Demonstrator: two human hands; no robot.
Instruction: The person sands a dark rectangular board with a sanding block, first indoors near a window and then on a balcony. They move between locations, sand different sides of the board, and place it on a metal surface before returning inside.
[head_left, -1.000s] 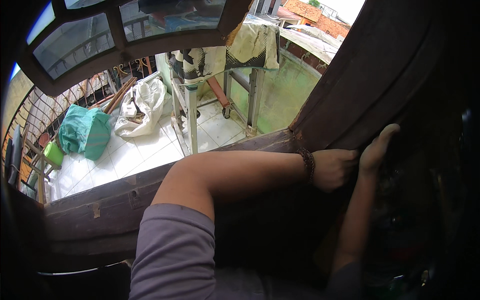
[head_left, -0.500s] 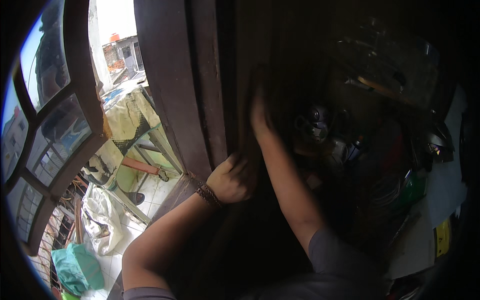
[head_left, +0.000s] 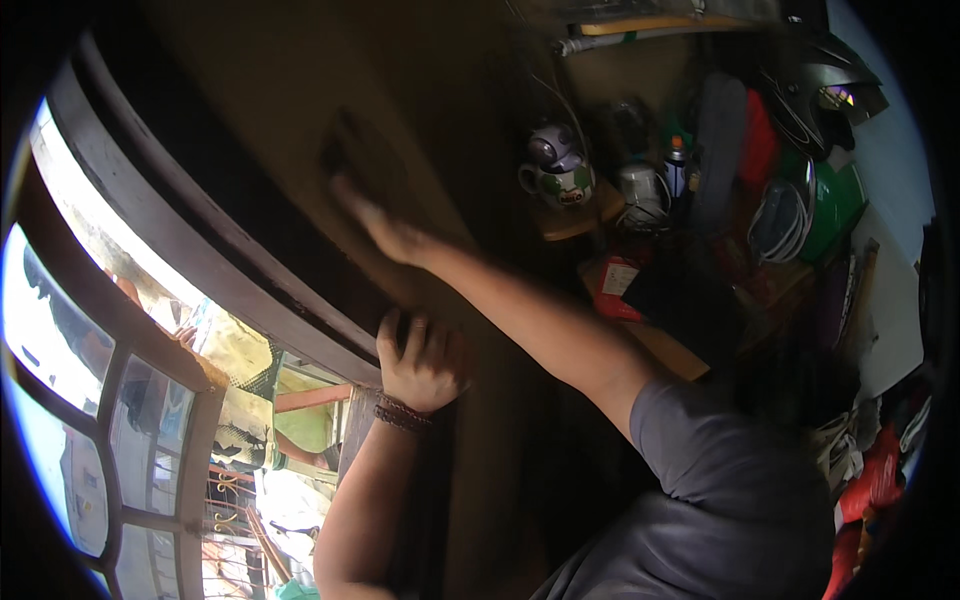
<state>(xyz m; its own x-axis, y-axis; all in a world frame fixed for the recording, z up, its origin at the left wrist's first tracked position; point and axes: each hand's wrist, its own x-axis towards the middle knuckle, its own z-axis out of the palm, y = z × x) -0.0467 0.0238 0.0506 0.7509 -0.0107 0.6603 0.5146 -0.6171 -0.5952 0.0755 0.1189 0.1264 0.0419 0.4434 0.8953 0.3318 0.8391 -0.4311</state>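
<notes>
At left, a paned window sash stands beside the dark wooden frame; rightward, a brown panel backs the far, outstretched right hand and near, bent-fingered left hand — either grip I cannot tell. Handling the panel seems underway — any shift calls for steady support.

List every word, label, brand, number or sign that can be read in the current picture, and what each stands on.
White mug with green print: short dark lettering on its side; not copied here, as printed words are left out.
White label on the red item: print too small to read.
Orange-capped bottle: any print too small and blurred to read.
</notes>
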